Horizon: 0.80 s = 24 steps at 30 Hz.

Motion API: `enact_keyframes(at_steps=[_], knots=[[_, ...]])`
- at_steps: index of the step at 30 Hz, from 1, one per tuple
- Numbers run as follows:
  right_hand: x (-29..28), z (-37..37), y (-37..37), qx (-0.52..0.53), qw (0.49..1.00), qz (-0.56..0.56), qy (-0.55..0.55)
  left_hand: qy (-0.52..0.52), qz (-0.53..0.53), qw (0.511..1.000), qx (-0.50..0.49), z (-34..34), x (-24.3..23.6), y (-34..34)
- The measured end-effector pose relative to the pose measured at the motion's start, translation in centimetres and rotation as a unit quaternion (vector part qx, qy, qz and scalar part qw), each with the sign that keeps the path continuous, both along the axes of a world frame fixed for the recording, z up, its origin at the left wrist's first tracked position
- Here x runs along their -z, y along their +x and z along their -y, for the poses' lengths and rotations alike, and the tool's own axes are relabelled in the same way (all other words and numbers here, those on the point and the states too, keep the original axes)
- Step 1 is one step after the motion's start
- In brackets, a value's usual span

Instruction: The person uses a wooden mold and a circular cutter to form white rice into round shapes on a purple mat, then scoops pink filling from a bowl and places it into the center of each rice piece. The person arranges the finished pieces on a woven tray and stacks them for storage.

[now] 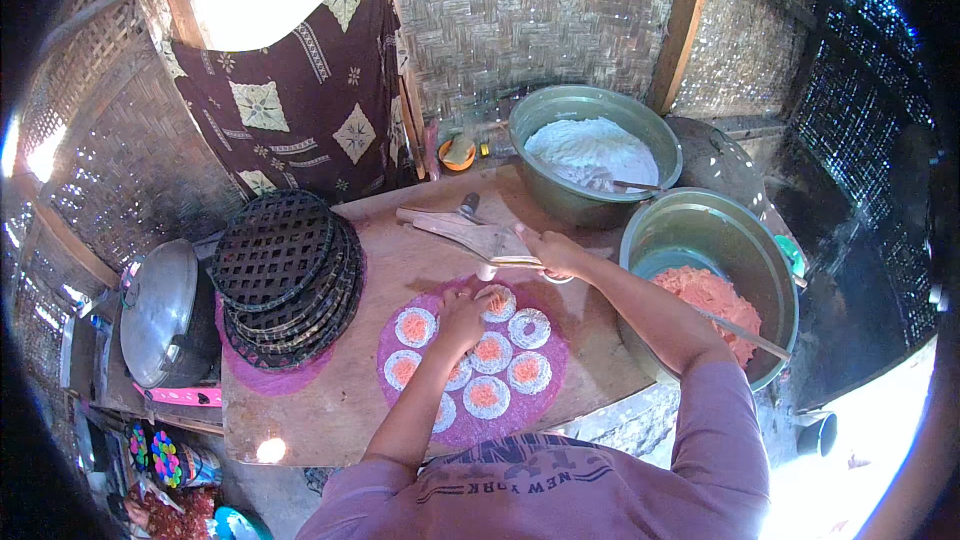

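Note:
My right hand (557, 254) is closed round one end of a two-armed wooden press (465, 235), held over the far edge of a round pink mesh mat (545, 390). A short pale cylinder (487, 273) hangs beneath the press. My left hand (461, 321) is low over the mat, fingers bent and slightly apart, beside a white round with orange topping (497, 303). Several similar rounds lie about it, such as a topped one (486, 397) near me. A plain white ring (529, 329) lies at the right. My left forearm and hand partly cover some rounds.
Stacked black lattice trays (272, 250) stand left on the wooden table (350, 430), beside a lidded metal pot (160, 315). At the right are a green tub (520, 125) of white mixture and another green tub (785, 270) holding orange mixture (700, 300). Patterned cloth (300, 100) hangs behind.

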State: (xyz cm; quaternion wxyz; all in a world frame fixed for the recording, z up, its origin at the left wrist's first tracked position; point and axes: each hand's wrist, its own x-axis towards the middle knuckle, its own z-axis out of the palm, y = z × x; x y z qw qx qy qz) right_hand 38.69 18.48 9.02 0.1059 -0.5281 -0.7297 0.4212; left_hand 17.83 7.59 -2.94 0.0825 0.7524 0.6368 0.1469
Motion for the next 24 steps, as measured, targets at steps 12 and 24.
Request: enact_keyframes(at_steps=[12, 24], knots=[[-0.5, 0.4, -0.3, 0.041, 0.998, -0.041, 0.005, 0.197, -0.109, 0.971, 0.083, -1.5, -1.4, -1.0], [-0.2, 0.0, 0.0, 0.054, 0.997, -0.060, -0.014, 0.202, -0.060, 0.977, 0.030, -1.1, -1.8, -1.4]])
